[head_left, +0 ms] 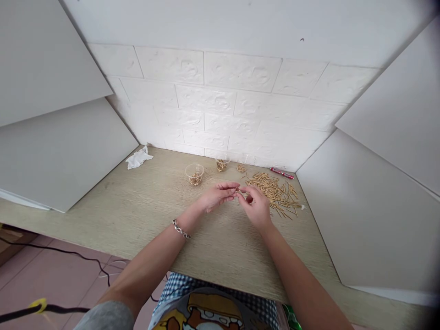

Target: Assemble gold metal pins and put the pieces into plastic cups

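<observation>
Starting at the left, a crumpled white tissue (138, 158) lies on the counter (151, 197) near the wall (220, 101). Next stands 1 clear cup (188, 175), part filled with gold pieces (195, 179), then the left hand (217, 196), its fingertips closed on what seems a small gold piece (237, 190). Beyond it is a 2nd cup (227, 160), also holding gold pieces, and to its right a small heap (241, 168), perhaps in a 3rd cup; the clear edge is too faint to be sure. The right hand (256, 205) pinches the same piece, between the 2 hands, from its own side. Past it spreads a pile of gold sticks (266, 183), with a red packet (282, 173) behind.

Judging by the layout, the handling looks partway along: some pieces sit in cups, while many sticks lie loose.

The held piece is too small to make out well; the sticks are thin, straight and lie at mixed angles, and the cups' contents look shorter.
</observation>
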### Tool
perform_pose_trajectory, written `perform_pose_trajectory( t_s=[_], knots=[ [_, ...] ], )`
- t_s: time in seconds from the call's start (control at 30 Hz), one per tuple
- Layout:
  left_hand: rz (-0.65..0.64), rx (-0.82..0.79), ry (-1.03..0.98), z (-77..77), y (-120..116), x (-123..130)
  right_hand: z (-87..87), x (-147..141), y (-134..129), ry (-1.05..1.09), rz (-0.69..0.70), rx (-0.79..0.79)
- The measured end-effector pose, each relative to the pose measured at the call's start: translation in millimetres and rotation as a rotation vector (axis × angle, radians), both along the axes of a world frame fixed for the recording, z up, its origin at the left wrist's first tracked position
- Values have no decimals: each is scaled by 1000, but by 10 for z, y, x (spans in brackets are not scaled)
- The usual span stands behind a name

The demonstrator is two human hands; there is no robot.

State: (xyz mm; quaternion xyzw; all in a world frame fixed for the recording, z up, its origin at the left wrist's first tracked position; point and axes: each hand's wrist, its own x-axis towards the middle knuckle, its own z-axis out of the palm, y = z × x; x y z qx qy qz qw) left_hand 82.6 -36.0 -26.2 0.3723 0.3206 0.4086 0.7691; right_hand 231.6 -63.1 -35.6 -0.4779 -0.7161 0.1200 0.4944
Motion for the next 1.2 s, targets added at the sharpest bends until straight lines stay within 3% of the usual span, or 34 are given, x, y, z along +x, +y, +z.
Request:
perform_pose_trajectory(
  t_s=[0.53, 1.2],
  knots=[
    [-46, -34, 21, -16, 23, -29, -7, -1, -1, -41, 25, 82],
    [-65, -91, 62, -21, 40, -41, -40, -5, 23, 144, 25, -116]
  ],
)
